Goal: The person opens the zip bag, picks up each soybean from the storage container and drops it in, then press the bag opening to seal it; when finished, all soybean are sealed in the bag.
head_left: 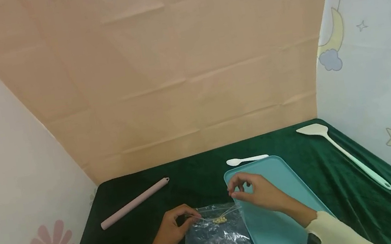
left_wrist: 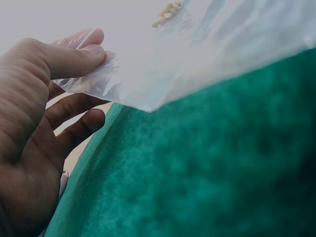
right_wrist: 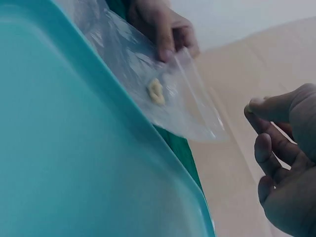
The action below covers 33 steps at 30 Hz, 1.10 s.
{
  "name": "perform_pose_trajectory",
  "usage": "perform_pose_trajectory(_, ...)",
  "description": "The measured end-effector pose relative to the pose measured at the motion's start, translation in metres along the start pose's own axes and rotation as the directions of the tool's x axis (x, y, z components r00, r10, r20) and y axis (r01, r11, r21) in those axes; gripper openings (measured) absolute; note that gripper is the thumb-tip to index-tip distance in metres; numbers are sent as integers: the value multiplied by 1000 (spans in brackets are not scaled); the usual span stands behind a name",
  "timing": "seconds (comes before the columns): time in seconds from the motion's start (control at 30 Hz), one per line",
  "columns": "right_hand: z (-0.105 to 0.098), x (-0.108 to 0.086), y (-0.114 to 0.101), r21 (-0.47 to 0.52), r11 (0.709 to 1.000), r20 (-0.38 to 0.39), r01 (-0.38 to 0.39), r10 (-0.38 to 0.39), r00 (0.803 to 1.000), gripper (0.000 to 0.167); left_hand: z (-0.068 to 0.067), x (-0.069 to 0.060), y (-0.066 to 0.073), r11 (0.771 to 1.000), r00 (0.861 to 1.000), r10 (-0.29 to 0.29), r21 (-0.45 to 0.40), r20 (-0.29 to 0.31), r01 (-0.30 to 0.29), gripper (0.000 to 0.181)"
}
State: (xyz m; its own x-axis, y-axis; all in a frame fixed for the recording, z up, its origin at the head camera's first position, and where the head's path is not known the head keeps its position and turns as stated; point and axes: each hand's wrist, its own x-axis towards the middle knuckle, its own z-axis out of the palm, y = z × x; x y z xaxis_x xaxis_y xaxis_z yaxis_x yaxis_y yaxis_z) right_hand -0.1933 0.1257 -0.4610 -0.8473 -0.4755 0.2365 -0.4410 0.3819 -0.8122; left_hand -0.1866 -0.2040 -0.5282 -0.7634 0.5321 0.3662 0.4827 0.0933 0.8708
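Observation:
A clear plastic zip bag (head_left: 217, 243) lies on the green cloth with its mouth at the far end. Several pale yellow beans (head_left: 219, 220) are inside, close to that mouth. At the bag's left upper corner, my left hand (head_left: 176, 228) pinches the film between thumb and forefinger; the left wrist view shows the thumb (left_wrist: 81, 61) pressed on it. Above the teal tray's left edge, my right hand (head_left: 255, 192) hovers just off the bag's mouth. Its thumb and forefinger (right_wrist: 261, 123) come together at the tips; whether something tiny sits between them is unclear.
A teal tray (head_left: 278, 220) stands right beside the bag. Behind it lies a white spoon (head_left: 246, 160). A pink rod (head_left: 135, 203) rests on the left, and a long pale spatula (head_left: 344, 153) on the right. Walls close off the back and both sides.

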Motion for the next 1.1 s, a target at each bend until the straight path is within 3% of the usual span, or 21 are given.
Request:
perform_pose_trajectory(0.13,17,11,-3,-2,998,39,58,-58,998,12,0,0,1,1000,1000,-25,11,-6,25,13)
perform_pose_trajectory(0.27,21,11,-1,-4,998,75,56,-56,996,12,2,0,1,999,999,-44,-4,-3,44,13)
perform_pose_trajectory(0.43,4,2,0,-58,998,34,-15,17,999,12,1,0,-2,1000,1000,-27,-9,-3,27,15)
perform_pose_trajectory(0.53,-14,-6,3,-93,995,10,-20,21,1000,11,0,-1,-4,1000,1000,-11,0,-1,11,16)
perform_pose_trajectory(0.87,-75,-57,23,-179,982,103,58,-40,994,16,-3,-4,1,1000,1000,-5,-10,-4,5,17)
perform_pose_trajectory(1.1,-97,-109,45,-122,986,264,111,-76,962,15,-2,-1,1,1000,1000,1,-8,9,-1,15)
